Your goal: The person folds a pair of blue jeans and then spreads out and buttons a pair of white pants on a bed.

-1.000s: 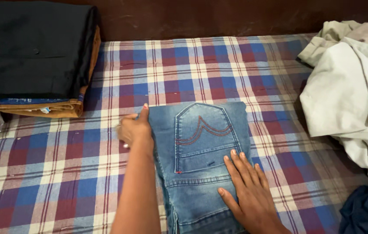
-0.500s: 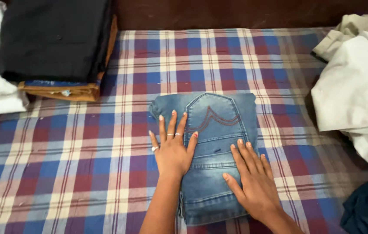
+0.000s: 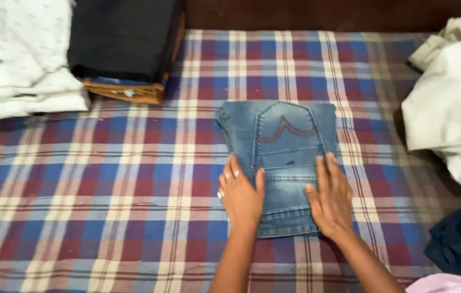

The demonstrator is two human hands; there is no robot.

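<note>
Left hand [image 3: 241, 195] lies flat, palm down, fingers together and extended, rings on two of them, pressing the near-left part of a folded pair of light-blue washed denim jeans [image 3: 285, 146]; it grips nothing. Right hand [image 3: 331, 198] lies likewise flat and open on the near-right part of the same bundle, fingers pointing away from the body, nothing held. The jeans sit as a compact rectangle, back pocket with red curved stitching facing up, near the middle of the bed and slightly right of centre. Judging by the neat edges and the squared shape, the folding of this garment looks finished or nearly so, with both palms only smoothing it down; it lies apart from the stack, not yet placed with it. Outward: the surface is a checked bedsheet in blue, maroon and cream [image 3: 106, 206], a little rumpled. At the far left corner stands a stack of folded trousers, black on top with tan-brown beneath [image 3: 127, 49], and just beside it to the left a pile of folded white cloth [image 3: 19, 65]. Along the right edge lies a loose heap of unfolded off-white and beige garments [image 3: 453, 103], which by the look of it remain to be folded. Near the right corner sits a crumpled dark navy garment [image 3: 458, 244], with a scrap of pink cloth [image 3: 447, 285] at the frame's bottom edge. A dark brown wall or headboard [image 3: 295, 13] runs behind the bed.
</note>
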